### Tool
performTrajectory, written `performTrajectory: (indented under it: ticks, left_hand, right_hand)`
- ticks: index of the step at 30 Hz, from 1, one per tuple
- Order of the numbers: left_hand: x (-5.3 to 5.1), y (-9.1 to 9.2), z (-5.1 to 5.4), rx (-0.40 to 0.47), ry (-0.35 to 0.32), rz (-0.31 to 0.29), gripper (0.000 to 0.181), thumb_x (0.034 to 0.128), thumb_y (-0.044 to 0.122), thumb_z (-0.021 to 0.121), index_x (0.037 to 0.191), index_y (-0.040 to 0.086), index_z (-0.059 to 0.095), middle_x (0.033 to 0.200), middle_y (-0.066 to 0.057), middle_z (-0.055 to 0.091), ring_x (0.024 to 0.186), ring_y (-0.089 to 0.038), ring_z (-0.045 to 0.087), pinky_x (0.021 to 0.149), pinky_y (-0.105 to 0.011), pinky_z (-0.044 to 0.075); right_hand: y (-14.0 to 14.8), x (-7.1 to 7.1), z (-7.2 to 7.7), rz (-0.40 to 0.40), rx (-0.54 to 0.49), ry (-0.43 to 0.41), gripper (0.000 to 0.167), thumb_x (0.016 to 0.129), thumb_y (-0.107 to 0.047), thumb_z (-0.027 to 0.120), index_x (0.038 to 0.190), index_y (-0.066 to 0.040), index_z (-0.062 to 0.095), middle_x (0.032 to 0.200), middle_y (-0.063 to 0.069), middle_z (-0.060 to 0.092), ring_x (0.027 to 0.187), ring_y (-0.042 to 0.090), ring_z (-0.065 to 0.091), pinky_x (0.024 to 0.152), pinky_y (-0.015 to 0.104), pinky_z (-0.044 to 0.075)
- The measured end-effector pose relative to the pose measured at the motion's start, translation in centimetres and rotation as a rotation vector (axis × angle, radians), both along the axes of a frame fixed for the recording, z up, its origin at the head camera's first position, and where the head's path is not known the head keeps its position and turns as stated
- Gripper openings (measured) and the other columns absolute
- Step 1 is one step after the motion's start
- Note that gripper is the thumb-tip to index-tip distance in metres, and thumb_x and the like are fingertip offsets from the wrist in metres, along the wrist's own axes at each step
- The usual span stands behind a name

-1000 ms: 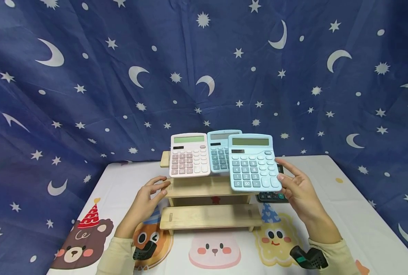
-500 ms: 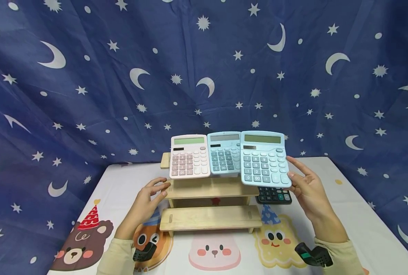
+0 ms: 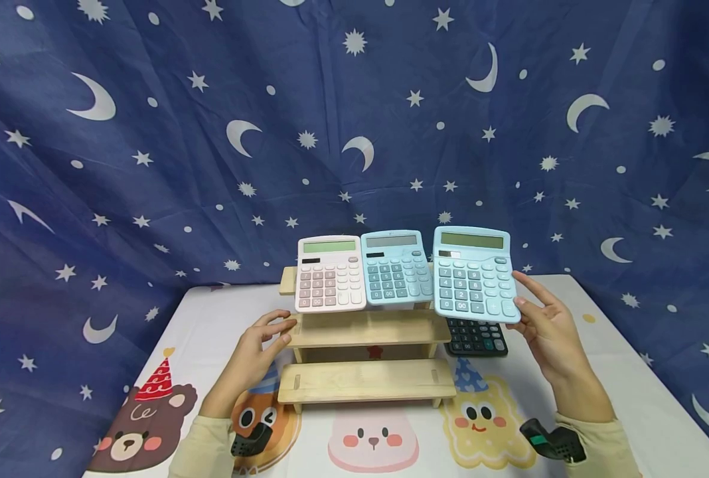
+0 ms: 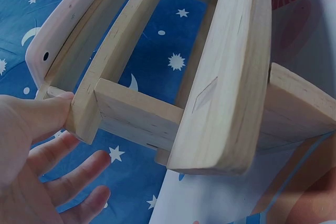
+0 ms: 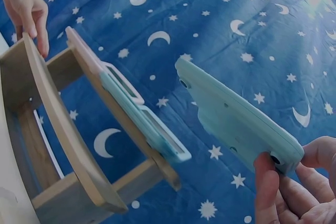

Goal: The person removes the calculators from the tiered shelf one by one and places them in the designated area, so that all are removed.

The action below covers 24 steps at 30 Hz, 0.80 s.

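Note:
My right hand (image 3: 548, 332) pinches the lower right corner of a light blue calculator (image 3: 474, 275), held up at the right of a wooden stepped rack (image 3: 366, 382). In the right wrist view this calculator (image 5: 236, 114) is apart from the rack. A pink calculator (image 3: 330, 273) and another blue calculator (image 3: 396, 267) stand side by side on the top tier. With thumb and fingers, my left hand (image 3: 249, 355) grips the left end of the middle tier; the left wrist view shows the thumb of this hand (image 4: 47, 156) on the board's end.
A black calculator (image 3: 476, 337) lies on the table right of the rack, partly behind the held one. The white tablecloth (image 3: 605, 372) carries printed cartoon figures. Behind the table hangs a dark blue curtain (image 3: 307, 86) with moons and stars.
My right hand has moved right with its blue calculator, uncovering the blue one on the top tier and more of the black one. My left hand has stayed on the rack.

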State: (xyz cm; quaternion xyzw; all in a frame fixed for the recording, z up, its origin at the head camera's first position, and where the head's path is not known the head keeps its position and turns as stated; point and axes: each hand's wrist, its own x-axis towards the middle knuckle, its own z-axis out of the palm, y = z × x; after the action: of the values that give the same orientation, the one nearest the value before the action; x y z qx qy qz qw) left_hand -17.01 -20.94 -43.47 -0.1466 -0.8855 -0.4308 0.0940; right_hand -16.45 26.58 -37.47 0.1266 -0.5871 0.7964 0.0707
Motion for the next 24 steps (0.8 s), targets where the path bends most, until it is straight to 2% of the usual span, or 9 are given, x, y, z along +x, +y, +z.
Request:
performTrajectory:
  ticks: [3, 13, 22, 24]
  left_hand:
    - [0.0, 0.0, 0.0, -0.001, 0.005, -0.001, 0.031, 0.0986, 0.009, 0.063, 0.128, -0.001, 0.069, 0.141, -0.021, 0.058, 0.134, -0.046, 0.052, 0.098, -0.065, 0.048]
    - [-0.1, -0.1, -0.1, -0.003, 0.013, -0.004, 0.031, 0.099, 0.011, 0.063, 0.127, -0.001, 0.069, 0.141, -0.021, 0.058, 0.133, -0.046, 0.052, 0.098, -0.065, 0.048]
    - [-0.1, -0.1, -0.2, -0.002, 0.017, -0.006, 0.031, 0.0995, 0.012, 0.063, 0.128, 0.0, 0.069, 0.142, -0.021, 0.057, 0.134, -0.046, 0.052, 0.098, -0.066, 0.048]
    - [-0.1, -0.1, -0.2, -0.002, 0.016, -0.005, 0.031, 0.0996, 0.012, 0.063, 0.128, 0.0, 0.069, 0.142, -0.02, 0.057, 0.134, -0.046, 0.052, 0.098, -0.066, 0.047]
  right_hand:
    - [0.3, 0.0, 0.0, -0.008, -0.013, -0.005, 0.051, 0.103, -0.002, 0.053, 0.152, -0.004, 0.04, 0.109, -0.004, 0.078, 0.079, 0.006, 0.074, 0.066, 0.017, 0.056]
    - [1.1, -0.3, -0.2, -0.012, -0.071, 0.007, 0.042, 0.102, 0.0, 0.053, 0.141, -0.016, 0.053, 0.109, -0.001, 0.078, 0.083, 0.009, 0.076, 0.067, 0.02, 0.059]
    - [1.8, -0.7, -0.7, -0.07, -0.056, -0.074, 0.053, 0.102, -0.005, 0.056, 0.153, -0.007, 0.04, 0.109, -0.006, 0.078, 0.084, 0.007, 0.076, 0.068, 0.019, 0.058]
    - [2.1, -0.8, -0.9, -0.087, -0.049, -0.09, 0.053, 0.102, -0.006, 0.057, 0.153, -0.007, 0.041, 0.108, -0.006, 0.078, 0.084, 0.006, 0.075, 0.067, 0.019, 0.058]
